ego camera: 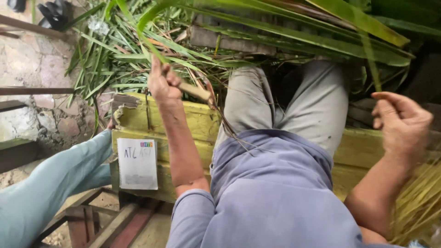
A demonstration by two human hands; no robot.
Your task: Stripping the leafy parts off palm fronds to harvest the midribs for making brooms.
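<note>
You are sitting in an outdoor, rural work spot, the kind of yard where leaves are stripped by hand. A heap of long green palm-like leaves [151, 55] covers the ground ahead of you, and a bundle of yellowish stripped leaf ribs [420, 202] lies at your right. You sit on a rough bench of worn yellow-painted planks [183, 121]. To your left the ground is cracked stone paving [41, 73], with plain weathered timber rails [32, 90] across it.
</note>
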